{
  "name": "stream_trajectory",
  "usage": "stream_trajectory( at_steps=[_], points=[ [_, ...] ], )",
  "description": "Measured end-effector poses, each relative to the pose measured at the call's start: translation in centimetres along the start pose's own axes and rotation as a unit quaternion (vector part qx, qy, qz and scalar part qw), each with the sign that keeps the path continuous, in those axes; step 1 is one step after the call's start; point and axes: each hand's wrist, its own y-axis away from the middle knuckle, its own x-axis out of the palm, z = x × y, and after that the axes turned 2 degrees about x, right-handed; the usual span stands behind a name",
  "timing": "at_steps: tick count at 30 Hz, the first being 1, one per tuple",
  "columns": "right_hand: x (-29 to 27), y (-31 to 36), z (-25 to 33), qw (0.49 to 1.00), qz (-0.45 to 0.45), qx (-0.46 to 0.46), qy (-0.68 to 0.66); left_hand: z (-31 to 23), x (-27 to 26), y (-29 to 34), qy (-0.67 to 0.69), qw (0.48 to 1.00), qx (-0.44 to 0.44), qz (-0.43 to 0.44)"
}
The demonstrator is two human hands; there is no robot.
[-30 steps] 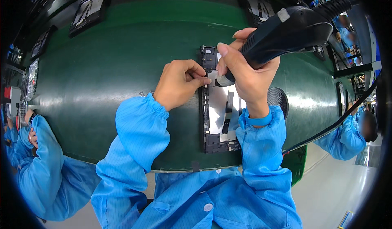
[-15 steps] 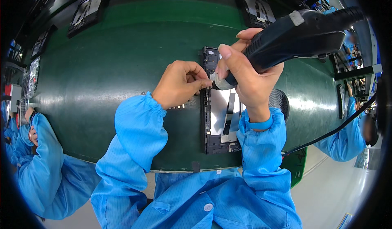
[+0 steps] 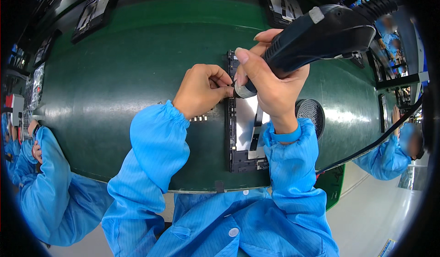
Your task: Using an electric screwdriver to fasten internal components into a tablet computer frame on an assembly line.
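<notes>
A black electric screwdriver (image 3: 321, 39) lies slanted in my right hand (image 3: 277, 89), its tip pointing down and left at the device's left edge. Below it is a dark, open tablet-like device (image 3: 245, 128) with a silver plate and a black strip, flat on the green mat. My left hand (image 3: 197, 89) has its thumb and fingers pinched at that same edge, close to the screwdriver tip; whatever lies in the pinch is hidden. Small shiny metal pieces (image 3: 199, 118) lie on the mat beside my left wrist.
A round dark dish (image 3: 311, 112) stands right of the device, partly behind my sleeve. A black cable (image 3: 371, 147) runs along the right. Similar open devices (image 3: 95, 12) lie at the far side. Co-workers in blue sleeves (image 3: 52, 160) sit left and right.
The screwdriver and my right hand have shifted slightly left and up. My left hand has moved a little up and left along the device's edge.
</notes>
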Motion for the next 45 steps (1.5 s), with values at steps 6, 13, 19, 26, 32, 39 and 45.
stream_trajectory(
  at_steps=[6,13,19,26,32,39,45],
  points=[
    [0.1,0.1,-0.1,1.0,-0.002,-0.003,-0.005,-0.1,0.0,0.0,0.012,1.0,-0.024,-0.001],
    [0.5,0.1,-0.3,1.0,0.005,-0.009,-0.003,0.0,-0.2,0.2,0.03,0.999,-0.034,-0.004],
    [1.8,0.6,0.0,0.997,0.024,-0.033,0.062,3.2,0.2,-1.2,0.016,0.992,0.122,-0.028],
    [1.8,0.6,0.9,0.996,-0.029,0.074,0.039,0.5,0.1,-0.2,0.022,0.996,0.086,-0.027],
    [-2.5,0.8,3.8,0.998,-0.066,0.015,-0.019,-0.4,0.1,0.3,0.004,0.998,-0.059,-0.005],
    [-13.8,4.3,4.8,0.98,-0.197,0.002,-0.005,-0.6,0.3,0.1,-0.034,0.997,-0.065,0.004],
    [-15.2,4.0,2.9,0.965,-0.259,0.022,-0.01,-0.6,0.4,0.3,-0.057,0.995,-0.079,0.014]
  ],
)
